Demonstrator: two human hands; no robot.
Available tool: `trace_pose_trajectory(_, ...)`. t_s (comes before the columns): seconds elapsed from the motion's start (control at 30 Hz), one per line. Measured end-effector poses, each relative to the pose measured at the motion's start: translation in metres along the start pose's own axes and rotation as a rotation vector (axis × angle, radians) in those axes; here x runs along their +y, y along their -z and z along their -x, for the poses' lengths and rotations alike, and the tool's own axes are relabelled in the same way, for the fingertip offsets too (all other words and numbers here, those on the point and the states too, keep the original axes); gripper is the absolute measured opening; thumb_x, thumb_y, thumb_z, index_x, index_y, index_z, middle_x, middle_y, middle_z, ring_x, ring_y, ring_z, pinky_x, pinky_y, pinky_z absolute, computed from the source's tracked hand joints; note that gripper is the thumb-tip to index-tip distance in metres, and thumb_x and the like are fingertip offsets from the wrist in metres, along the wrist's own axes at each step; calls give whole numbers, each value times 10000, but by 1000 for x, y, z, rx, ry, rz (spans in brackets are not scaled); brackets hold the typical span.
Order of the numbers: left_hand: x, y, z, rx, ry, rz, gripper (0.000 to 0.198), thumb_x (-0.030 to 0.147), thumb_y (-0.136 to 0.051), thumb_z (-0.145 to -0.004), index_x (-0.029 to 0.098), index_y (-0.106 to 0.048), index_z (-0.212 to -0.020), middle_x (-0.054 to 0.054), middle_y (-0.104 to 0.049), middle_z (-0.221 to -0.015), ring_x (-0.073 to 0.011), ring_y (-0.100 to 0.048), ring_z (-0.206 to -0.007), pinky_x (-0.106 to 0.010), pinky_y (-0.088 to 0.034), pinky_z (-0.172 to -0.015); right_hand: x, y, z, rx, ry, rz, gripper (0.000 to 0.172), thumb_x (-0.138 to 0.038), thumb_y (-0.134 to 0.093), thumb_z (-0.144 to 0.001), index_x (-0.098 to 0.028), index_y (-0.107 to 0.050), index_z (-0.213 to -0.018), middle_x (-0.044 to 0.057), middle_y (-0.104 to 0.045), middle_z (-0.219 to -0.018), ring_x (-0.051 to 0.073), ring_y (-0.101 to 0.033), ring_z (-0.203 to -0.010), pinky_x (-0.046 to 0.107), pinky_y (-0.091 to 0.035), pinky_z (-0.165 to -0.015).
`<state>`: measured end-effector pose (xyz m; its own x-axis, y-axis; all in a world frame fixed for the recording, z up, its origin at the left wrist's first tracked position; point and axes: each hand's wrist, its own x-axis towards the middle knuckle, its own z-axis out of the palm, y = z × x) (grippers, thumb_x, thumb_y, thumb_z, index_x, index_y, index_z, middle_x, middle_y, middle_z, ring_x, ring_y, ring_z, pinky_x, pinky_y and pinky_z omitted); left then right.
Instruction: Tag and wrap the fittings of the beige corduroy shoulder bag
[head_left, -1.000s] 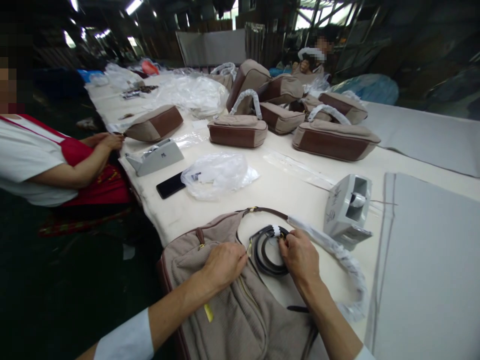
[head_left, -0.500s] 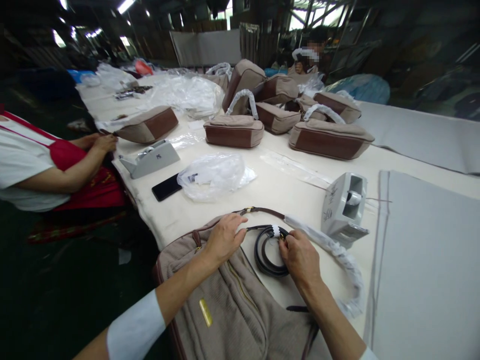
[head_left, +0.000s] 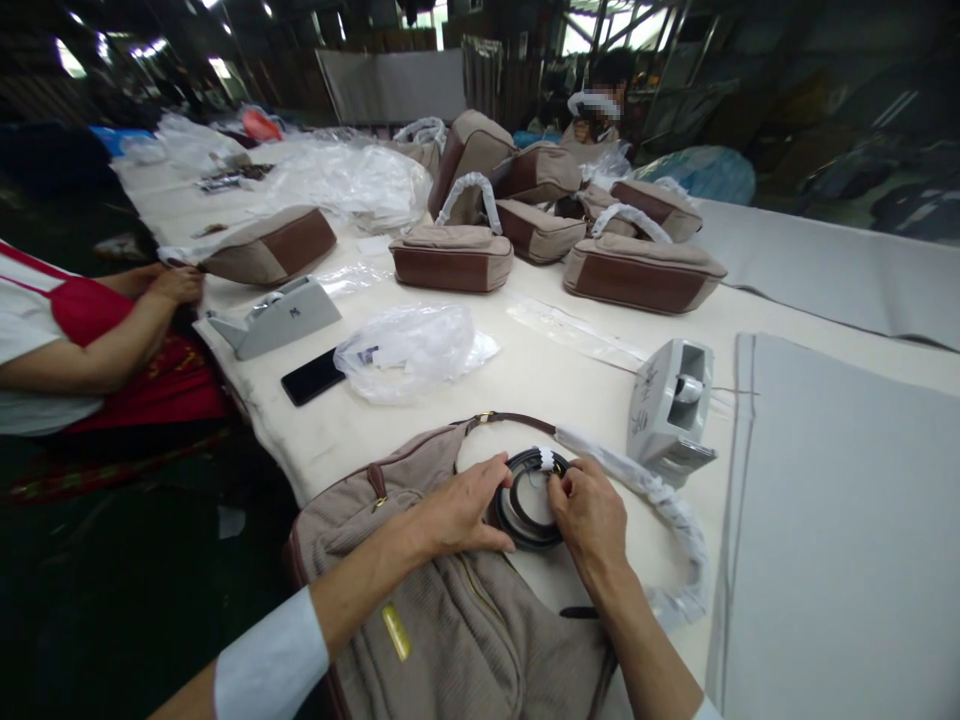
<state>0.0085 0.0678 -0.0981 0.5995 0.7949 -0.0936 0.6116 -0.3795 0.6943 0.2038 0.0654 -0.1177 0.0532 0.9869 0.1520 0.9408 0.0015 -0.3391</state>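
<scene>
A dark leather strap (head_left: 527,541), wound into a coil with a white band round its top, lies beside the taupe fabric bag (head_left: 442,620). My right hand (head_left: 592,515) pinches the coil's right side near a small brass fitting. At the left side of the coil is my left hand (head_left: 465,508), thumb and fingers spread apart around its edge; whether it presses on the strap is hard to see. The bag lies flat with brown trim, zips and a yellow tag (head_left: 396,632). Its handle (head_left: 667,505), wrapped in white plastic, curves behind and right of my right hand.
Beyond the bag are a phone (head_left: 311,377), a crumpled plastic bag (head_left: 412,350) and two grey tape dispensers (head_left: 667,410) (head_left: 274,318). Several finished bags (head_left: 454,260) are heaped farther back. A co-worker (head_left: 97,350) sits at the left edge; grey sheets (head_left: 840,520) lie right.
My left hand has gone from the strap's loose end to the coil's left edge, its fingers spreading. The loose end no longer shows. The view has shifted slightly right.
</scene>
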Motion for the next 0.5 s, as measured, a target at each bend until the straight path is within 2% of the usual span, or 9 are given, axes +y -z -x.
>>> trace_pose_trajectory(0.07, -1, -3, 0, 22, -13, -34, 611, 293, -810, -607, 161, -462, -1091, -119, -542, -1212, -220, -505, -1166, -332, -395, -1011, 0, 1, 2, 5, -12, -22, 262, -214, -519, -842, -176, -558, -586, 44, -639, -900, 149, -547, -686, 279, -353, -586)
trace_pose_trajectory(0.13, 0, -6, -3, 82, 20, -65, 537, 283, -772, -668, 178, -460, -1093, -85, -581, -1150, -201, -555, -1086, -322, -443, -950, 1, 2, 6, 9, -17, -40, 260, -229, -527, -839, -176, -563, -588, 60, -642, -975, 169, -571, -743, 284, -383, -613)
trace_pose_trajectory(0.2, 2, -9, -5, 129, 56, -83, 461, 275, -727, -729, 194, -456, -1094, -54, -606, -1081, -186, -583, -1010, -314, -471, -892, 4, 3, 12, 11, -14, -53, 270, -262, -526, -849, -177, -573, -597, 78, -634, -1031, 209, -586, -842, 307, -426, -678)
trace_pose_trajectory(0.3, 6, -12, -8, 164, 81, -110, 454, 288, -722, -742, 198, -461, -1103, -61, -601, -1108, -208, -568, -1051, -329, -462, -911, 17, 7, 19, -21, 31, -121, 284, -280, -484, -869, -175, -617, -641, 114, -610, -1105, 267, -570, -985, 379, -462, -805)
trace_pose_trajectory(0.37, 8, -12, -8, 178, 99, -127, 491, 316, -742, -721, 186, -472, -1110, -78, -599, -1126, -232, -557, -1081, -347, -455, -929, 29, 13, 19, -87, 160, -183, 264, -240, -451, -870, -170, -668, -737, 146, -554, -1212, 290, -531, -1095, 427, -450, -889)
trace_pose_trajectory(0.43, 8, -12, -8, 178, 104, -137, 512, 330, -753, -707, 177, -485, -1116, -82, -603, -1129, -239, -556, -1084, -349, -453, -933, 40, 21, 13, -189, 387, -181, 247, -178, -445, -852, -165, -692, -853, 169, -446, -1346, 304, -439, -1227, 457, -414, -958)
trace_pose_trajectory(0.5, 9, -10, -8, 162, 92, -150, 520, 322, -748, -715, 172, -486, -1138, -77, -602, -1142, -230, -557, -1079, -336, -452, -934, 45, 31, 1, -300, 627, -85, 251, -101, -462, -812, -170, -691, -889, 149, -354, -1435, 317, -328, -1315, 486, -369, -999)
